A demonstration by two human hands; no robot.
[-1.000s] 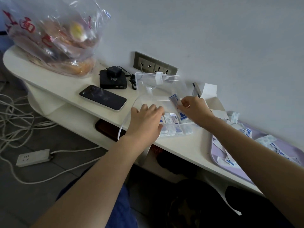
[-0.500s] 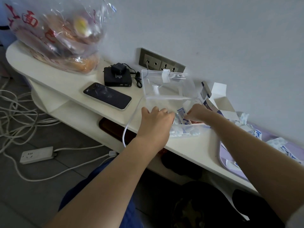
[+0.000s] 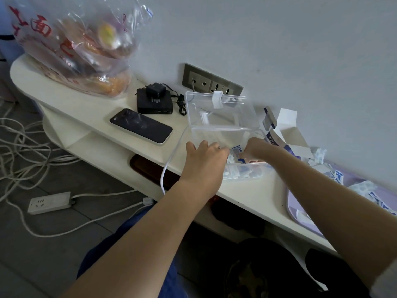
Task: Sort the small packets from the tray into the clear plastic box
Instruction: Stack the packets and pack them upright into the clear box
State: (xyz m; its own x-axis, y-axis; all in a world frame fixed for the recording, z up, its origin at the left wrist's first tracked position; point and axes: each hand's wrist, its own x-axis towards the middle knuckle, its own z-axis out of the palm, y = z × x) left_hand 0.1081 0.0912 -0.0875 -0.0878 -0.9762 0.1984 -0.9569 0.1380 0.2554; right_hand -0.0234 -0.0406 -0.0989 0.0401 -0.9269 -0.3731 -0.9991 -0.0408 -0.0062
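Note:
The clear plastic box stands on the white shelf with its lid raised against the wall. Several white-and-blue packets line its near side. My left hand rests on the box's near left edge, fingers curled over the rim. Inside the box, my right hand pinches one small packet upright among the others. The lilac tray with several more packets lies at the right, partly behind my right forearm.
A dark phone, a black device with charger and a wall socket strip sit left of the box. A plastic bag of bread fills the far left. An opened carton lies right of the box. Cables and a power strip cover the floor.
My right hand has come down from above the box into it, carrying the packet down among the ones inside. My left hand stayed on the near edge.

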